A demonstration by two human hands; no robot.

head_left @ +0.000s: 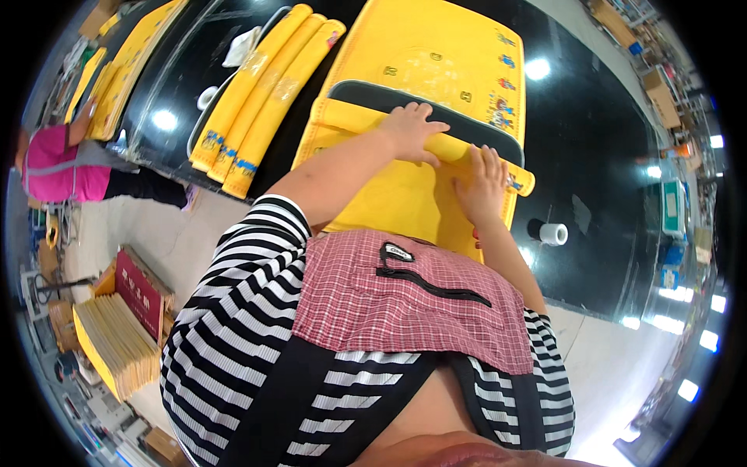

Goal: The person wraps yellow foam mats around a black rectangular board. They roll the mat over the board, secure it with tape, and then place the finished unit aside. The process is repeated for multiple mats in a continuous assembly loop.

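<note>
A yellow printed mat point(405, 191) lies in front of me, its far edge curled into a roll point(455, 148) that runs across it. My left hand point(412, 134) rests on the middle of this roll, fingers spread. Close to the roll's right end, my right hand point(481, 187) presses with its fingers stretched out. Neither hand is closed around anything. A dark board with rounded corners point(366, 95) shows just beyond the roll. Past it, flat yellow mats point(428, 39) with small cartoon figures along the right edge lie on the black table point(583, 148).
Three taped yellow rolls point(268, 97) lie left of the mat. White tape rolls point(553, 233) stand at the right and far left point(206, 97). A person in a pink top point(66, 163) works by yellow mats at far left. A carton of yellow sheets point(117, 342) stands lower left.
</note>
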